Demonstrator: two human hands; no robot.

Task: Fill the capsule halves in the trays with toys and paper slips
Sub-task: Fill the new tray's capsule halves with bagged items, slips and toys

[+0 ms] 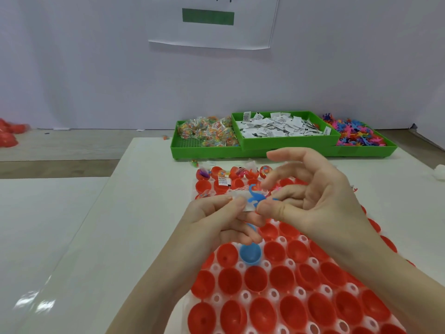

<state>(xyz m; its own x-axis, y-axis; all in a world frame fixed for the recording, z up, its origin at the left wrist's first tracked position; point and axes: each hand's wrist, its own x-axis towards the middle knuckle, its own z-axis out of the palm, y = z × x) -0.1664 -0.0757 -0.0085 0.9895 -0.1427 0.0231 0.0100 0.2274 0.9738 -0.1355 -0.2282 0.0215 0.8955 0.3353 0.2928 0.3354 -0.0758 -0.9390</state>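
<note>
Pinched between both hands, a small blue dinosaur toy (255,197) and a folded paper slip (237,198) are held together above the capsule tray (245,295). The left hand (216,218) grips the slip and a clear wrapper with curled fingers and thumb; the right hand (320,201) nips the toy's rear end between thumb and a lower finger, its remaining fingers loosely spread. Holding both items over the tray probably serves to pair them before they go into one cup.

Nearest the viewer, rows of red capsule halves (281,278) sit mouth-up in a white perforated tray and look empty; one blue capsule half (250,254) sits among them, just below the left hand. Beyond the hands, the far rows already carry slips and coloured pieces, so filling appears to run from far to near, with most of the tray outstanding.

Farther back stand green supply bins (207,150): bagged multicoloured toys (207,131) at left, loose paper slips (279,127) in the middle, bright plastic figures (356,135) at right, all within reach. Spare red halves (9,133) lie at far left.
</note>
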